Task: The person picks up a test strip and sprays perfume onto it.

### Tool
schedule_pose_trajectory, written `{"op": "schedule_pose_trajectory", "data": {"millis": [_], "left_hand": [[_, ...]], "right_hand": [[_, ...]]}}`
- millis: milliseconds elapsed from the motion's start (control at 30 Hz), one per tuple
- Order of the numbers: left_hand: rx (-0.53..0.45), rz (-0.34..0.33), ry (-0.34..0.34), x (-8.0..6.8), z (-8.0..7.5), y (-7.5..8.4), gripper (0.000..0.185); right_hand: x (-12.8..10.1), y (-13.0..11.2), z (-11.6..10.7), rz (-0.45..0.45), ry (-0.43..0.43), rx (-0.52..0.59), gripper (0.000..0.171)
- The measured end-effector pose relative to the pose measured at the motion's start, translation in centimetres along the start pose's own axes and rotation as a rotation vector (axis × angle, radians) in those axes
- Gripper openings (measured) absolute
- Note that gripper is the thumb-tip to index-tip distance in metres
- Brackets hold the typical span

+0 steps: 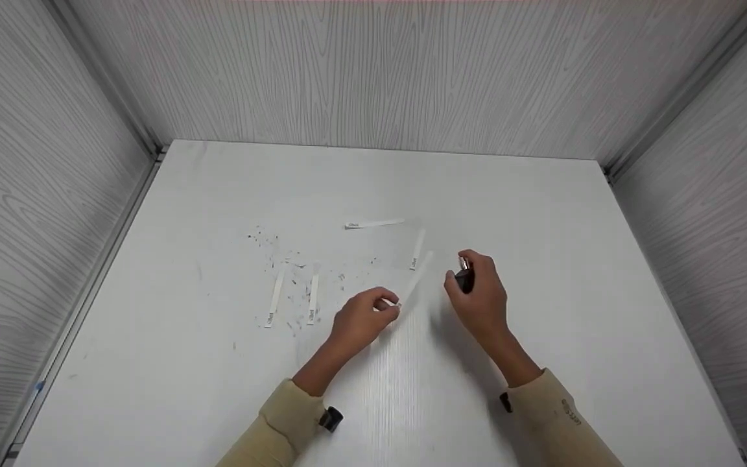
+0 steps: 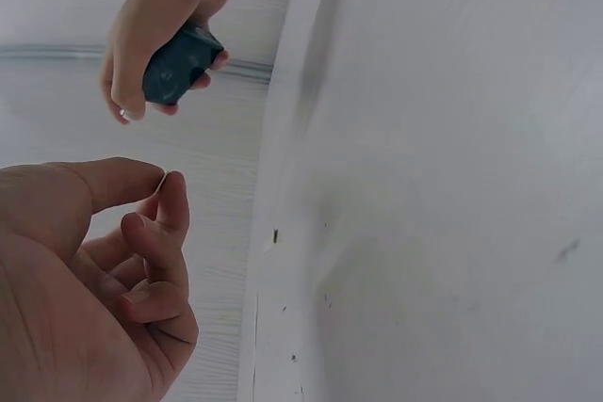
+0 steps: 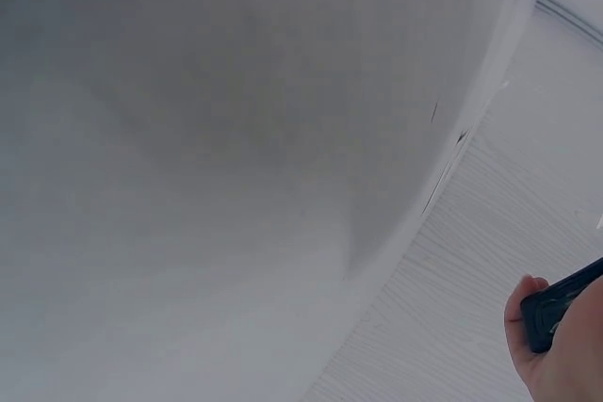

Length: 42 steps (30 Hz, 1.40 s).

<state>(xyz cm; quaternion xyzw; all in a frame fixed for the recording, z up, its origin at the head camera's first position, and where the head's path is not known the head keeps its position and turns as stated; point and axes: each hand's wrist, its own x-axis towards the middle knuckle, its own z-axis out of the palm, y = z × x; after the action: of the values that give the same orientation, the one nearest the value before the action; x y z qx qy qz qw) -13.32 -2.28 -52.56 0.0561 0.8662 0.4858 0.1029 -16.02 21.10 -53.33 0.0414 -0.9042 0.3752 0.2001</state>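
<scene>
On the white table (image 1: 542, 214) | left hand (image 1: 360, 321) grip pinches paper strip (image 1: 415, 282) | right hand (image 1: 480, 295) grip clasps dark bottle (image 1: 464, 279)

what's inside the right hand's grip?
The right hand holds a small dark bottle with a silvery top poking out above the fingers. Its lower body is covered by the palm, so shape and label cannot be seen. The left hand pinches a white paper strip nearby.
</scene>
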Motion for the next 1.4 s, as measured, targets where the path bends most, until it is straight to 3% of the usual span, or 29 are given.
{"op": "schedule_pose_trajectory", "data": {"millis": [367, 833, 1167, 1400], "left_hand": [[-0.086, -0.091, 0.038, -0.1, -0.3, -1.7, 0.023], [-0.193, -0.151, 0.097, -0.5, -1.1, -4.0, 0.030], [-0.186, -0.133, 0.173, -0.6, -1.2, -5.1, 0.029], [-0.189, -0.188, 0.208, -0.8, -1.6, -5.2, 0.024]], "right_hand": [[-0.3, 0.0, -0.1, 0.015, -0.005, 0.027, 0.043], [-0.6, -0.4, -0.4, 0.035, -0.039, 0.049, 0.044], [-0.5, -0.2, -0.2, 0.028, -0.045, 0.047, 0.043], [-0.5, -0.3, 0.0, 0.025, -0.048, 0.041, 0.043]]}}
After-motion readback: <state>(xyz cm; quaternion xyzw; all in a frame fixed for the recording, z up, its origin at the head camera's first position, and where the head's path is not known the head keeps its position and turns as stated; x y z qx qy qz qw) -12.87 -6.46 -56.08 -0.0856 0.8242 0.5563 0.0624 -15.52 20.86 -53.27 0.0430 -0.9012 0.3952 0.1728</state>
